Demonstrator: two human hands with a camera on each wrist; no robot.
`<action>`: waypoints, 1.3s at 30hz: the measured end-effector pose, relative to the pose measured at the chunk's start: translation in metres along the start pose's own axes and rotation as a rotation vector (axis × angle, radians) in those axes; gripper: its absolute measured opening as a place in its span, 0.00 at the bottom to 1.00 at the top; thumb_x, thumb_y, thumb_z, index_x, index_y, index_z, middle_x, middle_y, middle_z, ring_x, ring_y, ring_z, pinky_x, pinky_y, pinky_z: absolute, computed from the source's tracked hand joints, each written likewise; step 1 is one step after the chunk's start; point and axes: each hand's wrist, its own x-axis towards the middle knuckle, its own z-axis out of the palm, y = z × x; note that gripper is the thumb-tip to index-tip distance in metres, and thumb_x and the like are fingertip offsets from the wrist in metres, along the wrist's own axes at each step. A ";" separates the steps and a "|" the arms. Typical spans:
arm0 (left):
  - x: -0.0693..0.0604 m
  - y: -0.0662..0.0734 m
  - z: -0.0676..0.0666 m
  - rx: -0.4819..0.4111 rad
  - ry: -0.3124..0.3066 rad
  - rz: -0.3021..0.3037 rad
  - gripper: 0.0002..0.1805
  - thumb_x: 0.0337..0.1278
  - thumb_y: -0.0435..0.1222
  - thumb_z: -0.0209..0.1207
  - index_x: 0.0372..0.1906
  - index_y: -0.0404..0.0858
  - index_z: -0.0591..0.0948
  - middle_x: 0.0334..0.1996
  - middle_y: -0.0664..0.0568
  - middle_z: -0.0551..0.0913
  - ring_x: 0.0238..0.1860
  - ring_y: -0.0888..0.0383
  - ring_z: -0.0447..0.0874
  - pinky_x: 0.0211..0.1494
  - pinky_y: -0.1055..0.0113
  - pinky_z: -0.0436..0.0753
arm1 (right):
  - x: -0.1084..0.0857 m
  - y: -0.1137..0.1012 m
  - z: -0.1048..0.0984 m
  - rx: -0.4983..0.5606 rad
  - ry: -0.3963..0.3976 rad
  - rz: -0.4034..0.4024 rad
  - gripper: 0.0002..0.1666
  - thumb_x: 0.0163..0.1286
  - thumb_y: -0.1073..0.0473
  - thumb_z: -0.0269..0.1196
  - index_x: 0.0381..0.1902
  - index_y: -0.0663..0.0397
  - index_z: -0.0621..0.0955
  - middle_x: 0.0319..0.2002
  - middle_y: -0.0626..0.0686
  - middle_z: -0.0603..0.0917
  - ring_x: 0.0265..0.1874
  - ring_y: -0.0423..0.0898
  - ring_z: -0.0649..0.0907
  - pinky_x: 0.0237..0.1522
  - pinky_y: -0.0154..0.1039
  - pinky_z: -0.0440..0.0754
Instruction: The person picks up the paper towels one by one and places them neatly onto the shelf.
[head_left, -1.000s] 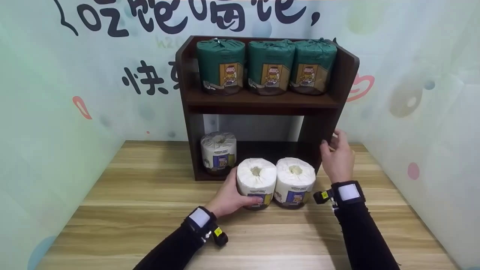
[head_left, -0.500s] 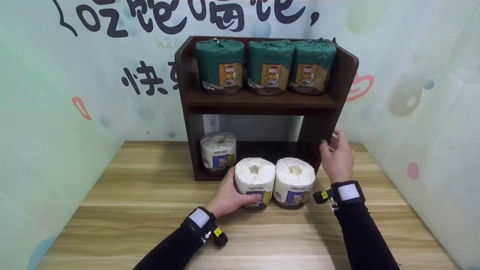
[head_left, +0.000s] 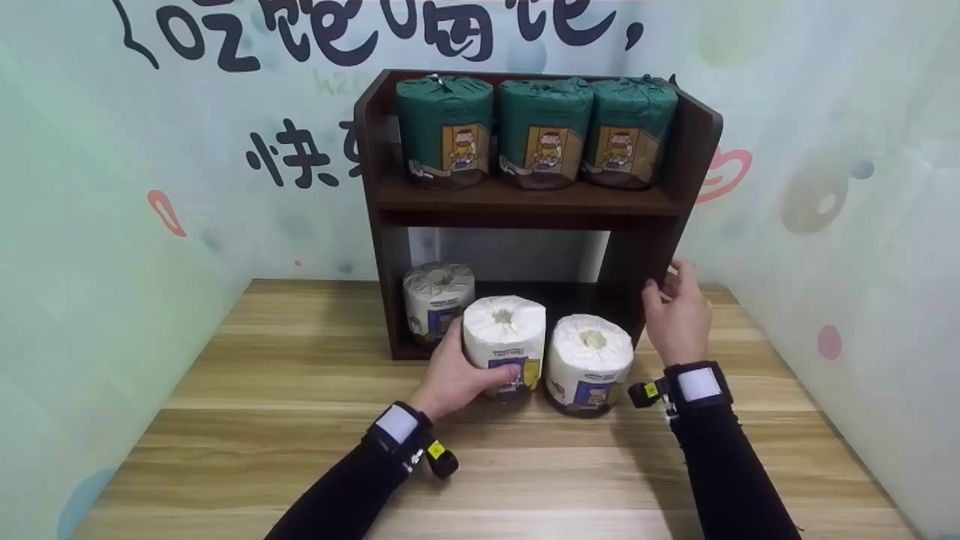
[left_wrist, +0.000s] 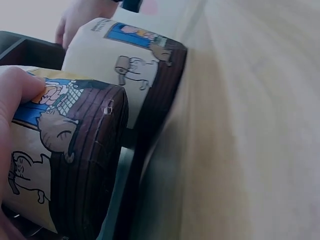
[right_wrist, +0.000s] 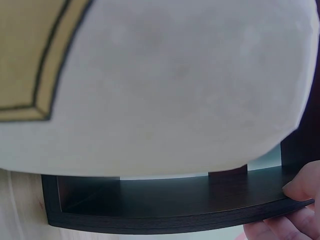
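Observation:
My left hand [head_left: 454, 381] grips a white-wrapped toilet roll [head_left: 504, 334], its thumb across the printed front. In the left wrist view, the bottom edge of this held toilet roll [left_wrist: 87, 155] is off the wooden surface. A second white toilet roll [head_left: 589, 367] stands upright on the table just to its right, a small gap between them. My right hand [head_left: 679, 319] holds the right side panel of a dark brown two-tier shelf [head_left: 525, 201], thumb on one face and fingers on the other. The second roll fills most of the right wrist view.
Three green-wrapped toilet rolls [head_left: 544, 135] stand in a row on the upper tier. Another white roll [head_left: 437, 300] sits at the left of the lower tier. The shelf stands on a wood-grain table [head_left: 300, 420], before a printed wall [head_left: 202, 135].
My left hand has raised its toilet roll off the table, moving slightly left and toward the shelf, away from the second roll. The right hand stays on the shelf panel.

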 end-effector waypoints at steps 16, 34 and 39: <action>0.018 -0.005 0.017 0.094 0.078 -0.076 0.65 0.40 0.51 0.88 0.82 0.37 0.63 0.76 0.35 0.72 0.78 0.39 0.73 0.85 0.45 0.70 | 0.002 -0.003 -0.002 0.010 0.017 -0.006 0.24 0.81 0.62 0.63 0.71 0.57 0.77 0.64 0.68 0.87 0.61 0.64 0.90 0.64 0.58 0.89; 0.014 0.000 0.019 0.213 0.077 -0.140 0.65 0.45 0.51 0.82 0.87 0.40 0.59 0.83 0.30 0.61 0.79 0.34 0.71 0.83 0.39 0.72 | -0.001 -0.002 -0.003 0.000 -0.022 0.012 0.25 0.82 0.61 0.61 0.72 0.57 0.75 0.66 0.68 0.86 0.64 0.64 0.88 0.67 0.60 0.87; 0.013 -0.002 0.018 0.198 0.111 -0.134 0.62 0.47 0.52 0.83 0.83 0.35 0.62 0.78 0.32 0.69 0.77 0.37 0.74 0.83 0.42 0.73 | -0.001 -0.002 -0.001 -0.007 -0.016 0.013 0.24 0.82 0.60 0.62 0.72 0.56 0.75 0.65 0.67 0.87 0.63 0.63 0.89 0.66 0.59 0.88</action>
